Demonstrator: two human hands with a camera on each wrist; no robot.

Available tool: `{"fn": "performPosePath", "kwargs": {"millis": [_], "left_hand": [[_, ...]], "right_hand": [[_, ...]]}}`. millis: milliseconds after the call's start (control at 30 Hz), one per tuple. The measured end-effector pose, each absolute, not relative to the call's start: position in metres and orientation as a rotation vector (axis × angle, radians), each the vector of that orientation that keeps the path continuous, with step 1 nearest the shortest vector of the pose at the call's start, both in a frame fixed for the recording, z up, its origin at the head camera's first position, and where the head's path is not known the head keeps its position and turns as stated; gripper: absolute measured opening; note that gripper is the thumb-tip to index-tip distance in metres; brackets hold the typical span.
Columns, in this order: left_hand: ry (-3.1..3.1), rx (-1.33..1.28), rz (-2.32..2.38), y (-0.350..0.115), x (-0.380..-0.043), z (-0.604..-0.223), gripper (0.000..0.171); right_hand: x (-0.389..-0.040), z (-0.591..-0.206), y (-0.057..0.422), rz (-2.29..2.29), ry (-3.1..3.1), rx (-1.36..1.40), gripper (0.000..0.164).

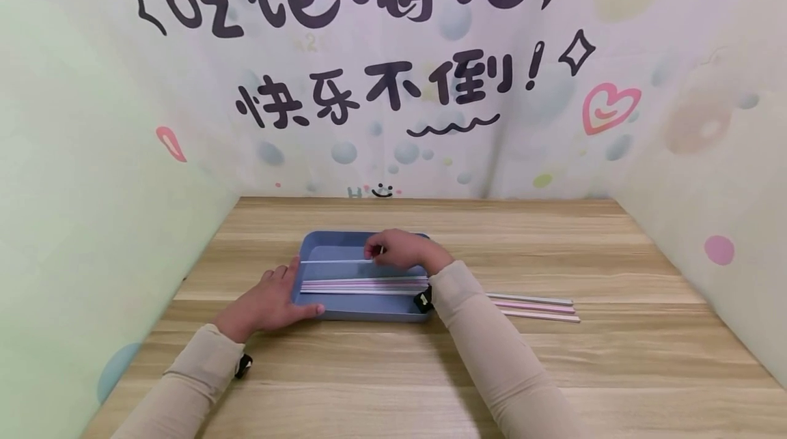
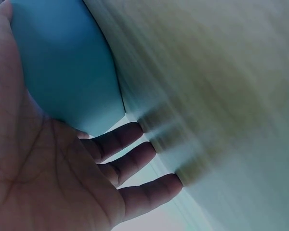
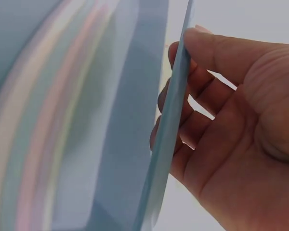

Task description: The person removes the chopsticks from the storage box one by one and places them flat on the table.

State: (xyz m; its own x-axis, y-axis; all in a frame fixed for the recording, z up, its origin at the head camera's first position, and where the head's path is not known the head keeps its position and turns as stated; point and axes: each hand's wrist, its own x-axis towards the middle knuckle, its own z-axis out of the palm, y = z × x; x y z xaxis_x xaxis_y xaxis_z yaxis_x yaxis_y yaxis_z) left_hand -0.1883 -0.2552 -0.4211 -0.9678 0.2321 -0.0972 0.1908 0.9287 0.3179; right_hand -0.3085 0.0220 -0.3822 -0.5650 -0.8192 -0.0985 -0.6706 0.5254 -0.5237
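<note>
A shallow blue tray (image 1: pixel 363 317) stands on the table. Along its left side lies my left hand (image 1: pixel 273 299), thumb at the front rim; in the left wrist view, several fingers (image 2: pixel 149 190) stretch out beside the tray's wall (image 2: pixel 70 67). My right hand (image 1: pixel 402 249), above the back of the tray, pinches a long thin stick (image 1: pixel 338 261). In the right wrist view that stick (image 3: pixel 171 110) looks pale blue, held between thumb and fingers. Several pastel sticks (image 1: pixel 363 284) lie side by side in the tray, their right ends partly hidden by the right wrist.
Right of the tray, several more thin sticks (image 1: pixel 535 306) lie on the wooden table (image 1: pixel 344 377), partly behind the right sleeve (image 1: pixel 492 350). A printed cloth wall (image 1: pixel 393 159) rises at the table's back edge, with pale walls on both sides.
</note>
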Motion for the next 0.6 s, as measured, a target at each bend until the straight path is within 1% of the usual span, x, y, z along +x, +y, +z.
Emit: {"fn": "performPosePath", "kwargs": {"millis": [300, 600], "left_hand": [[2.969, 0.338, 0.457, -0.255, -0.188, -0.421, 0.124], [2.970, 0.342, 0.469, -0.254, -0.188, -0.422, 0.123]], "right_hand": [[-0.305, -0.368, 0.038, -0.616, 2.413, -1.259, 0.010], [-0.298, -0.361, 0.069, -0.653, 2.431, -1.204, 0.009]]}}
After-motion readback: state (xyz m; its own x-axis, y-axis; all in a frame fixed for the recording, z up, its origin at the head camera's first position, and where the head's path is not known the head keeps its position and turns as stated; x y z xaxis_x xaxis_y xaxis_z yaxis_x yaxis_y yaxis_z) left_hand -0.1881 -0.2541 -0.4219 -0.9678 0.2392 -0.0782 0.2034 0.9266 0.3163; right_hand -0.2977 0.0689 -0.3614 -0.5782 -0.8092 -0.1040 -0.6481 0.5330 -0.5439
